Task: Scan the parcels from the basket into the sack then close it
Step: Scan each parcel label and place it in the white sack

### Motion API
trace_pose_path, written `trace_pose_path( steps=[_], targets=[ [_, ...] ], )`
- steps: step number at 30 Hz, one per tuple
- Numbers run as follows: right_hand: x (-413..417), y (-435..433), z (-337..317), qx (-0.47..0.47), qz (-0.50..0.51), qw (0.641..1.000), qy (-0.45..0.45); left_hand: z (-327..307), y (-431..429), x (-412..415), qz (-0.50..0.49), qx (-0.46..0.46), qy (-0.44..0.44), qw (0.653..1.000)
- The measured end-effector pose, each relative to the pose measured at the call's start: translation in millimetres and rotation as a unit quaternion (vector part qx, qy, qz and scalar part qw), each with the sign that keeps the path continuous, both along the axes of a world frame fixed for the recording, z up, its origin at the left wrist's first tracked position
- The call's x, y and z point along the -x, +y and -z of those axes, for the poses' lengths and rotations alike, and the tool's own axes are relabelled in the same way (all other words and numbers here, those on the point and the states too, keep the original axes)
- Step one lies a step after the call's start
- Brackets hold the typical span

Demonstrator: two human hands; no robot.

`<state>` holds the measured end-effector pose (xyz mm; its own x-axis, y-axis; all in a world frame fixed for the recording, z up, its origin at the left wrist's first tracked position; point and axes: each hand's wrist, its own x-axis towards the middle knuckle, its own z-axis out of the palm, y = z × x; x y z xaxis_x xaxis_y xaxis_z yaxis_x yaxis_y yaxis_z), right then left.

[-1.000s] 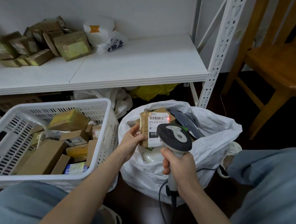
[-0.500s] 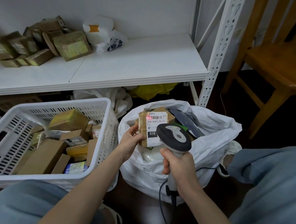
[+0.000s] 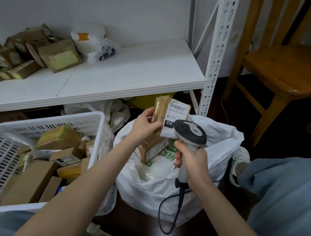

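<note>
My left hand (image 3: 145, 124) grips a small taped brown parcel (image 3: 170, 112) with a white barcode label, held up above the open mouth of the white sack (image 3: 219, 143). My right hand (image 3: 192, 160) holds the grey barcode scanner (image 3: 191, 132) by its handle, its head just right of and below the parcel. Inside the sack lie a cardboard parcel (image 3: 150, 149) and a white bag with green print. The white plastic basket (image 3: 50, 119) at the left holds several brown boxes and padded parcels.
A white metal shelf (image 3: 117, 77) behind carries several brown parcels (image 3: 56, 56) and white bags at its left. A wooden chair (image 3: 283, 67) stands at the right. My knees in blue jeans (image 3: 280, 193) frame the sack; the scanner cable (image 3: 163, 217) loops on the dark floor.
My left hand has lifted the labelled parcel up and away from the sack's mouth, uncovering the parcels inside. The scanner's red light seen one second ago is gone. The right hand stays put.
</note>
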<state>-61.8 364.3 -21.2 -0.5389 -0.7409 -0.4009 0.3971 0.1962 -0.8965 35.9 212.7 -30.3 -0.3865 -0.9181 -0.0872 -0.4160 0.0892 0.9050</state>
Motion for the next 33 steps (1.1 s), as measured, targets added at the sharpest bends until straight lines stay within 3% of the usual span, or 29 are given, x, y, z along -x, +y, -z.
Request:
trace_pose_path(
  steps=[5, 8, 10, 12, 18, 21, 28, 33],
  targets=[
    [39, -17, 18, -0.026, 0.069, 0.997, -0.022, 29, -2, 63, 0.096, 0.089, -0.221, 0.966],
    [52, -20, 27, -0.031, 0.081, 0.996, -0.024, 62, 4, 64, 0.184, 0.155, -0.407, 0.881],
    [55, -21, 32, -0.028, 0.077, 0.996, -0.027, 82, 12, 57, 0.225, 0.24, -0.459, 0.825],
    [54, -21, 36, -0.031, 0.07, 0.997, -0.03, 98, 19, 48, 0.251, 0.299, -0.471, 0.791],
    [43, -23, 43, -0.047, 0.03, 0.997, -0.043, 128, 21, 24, 0.291, 0.214, -0.448, 0.817],
    [28, -25, 35, -0.03, -0.008, 0.998, -0.059, 120, 21, 8, 0.289, 0.22, -0.408, 0.838],
    [-12, -34, 18, 0.0, -0.065, 0.997, -0.046, 81, 21, -63, 0.168, 0.324, -0.295, 0.883],
    [-75, -67, 4, 0.017, -0.151, 0.986, -0.066, 62, 1, -149, 0.016, 0.257, -0.347, 0.902]
  ],
)
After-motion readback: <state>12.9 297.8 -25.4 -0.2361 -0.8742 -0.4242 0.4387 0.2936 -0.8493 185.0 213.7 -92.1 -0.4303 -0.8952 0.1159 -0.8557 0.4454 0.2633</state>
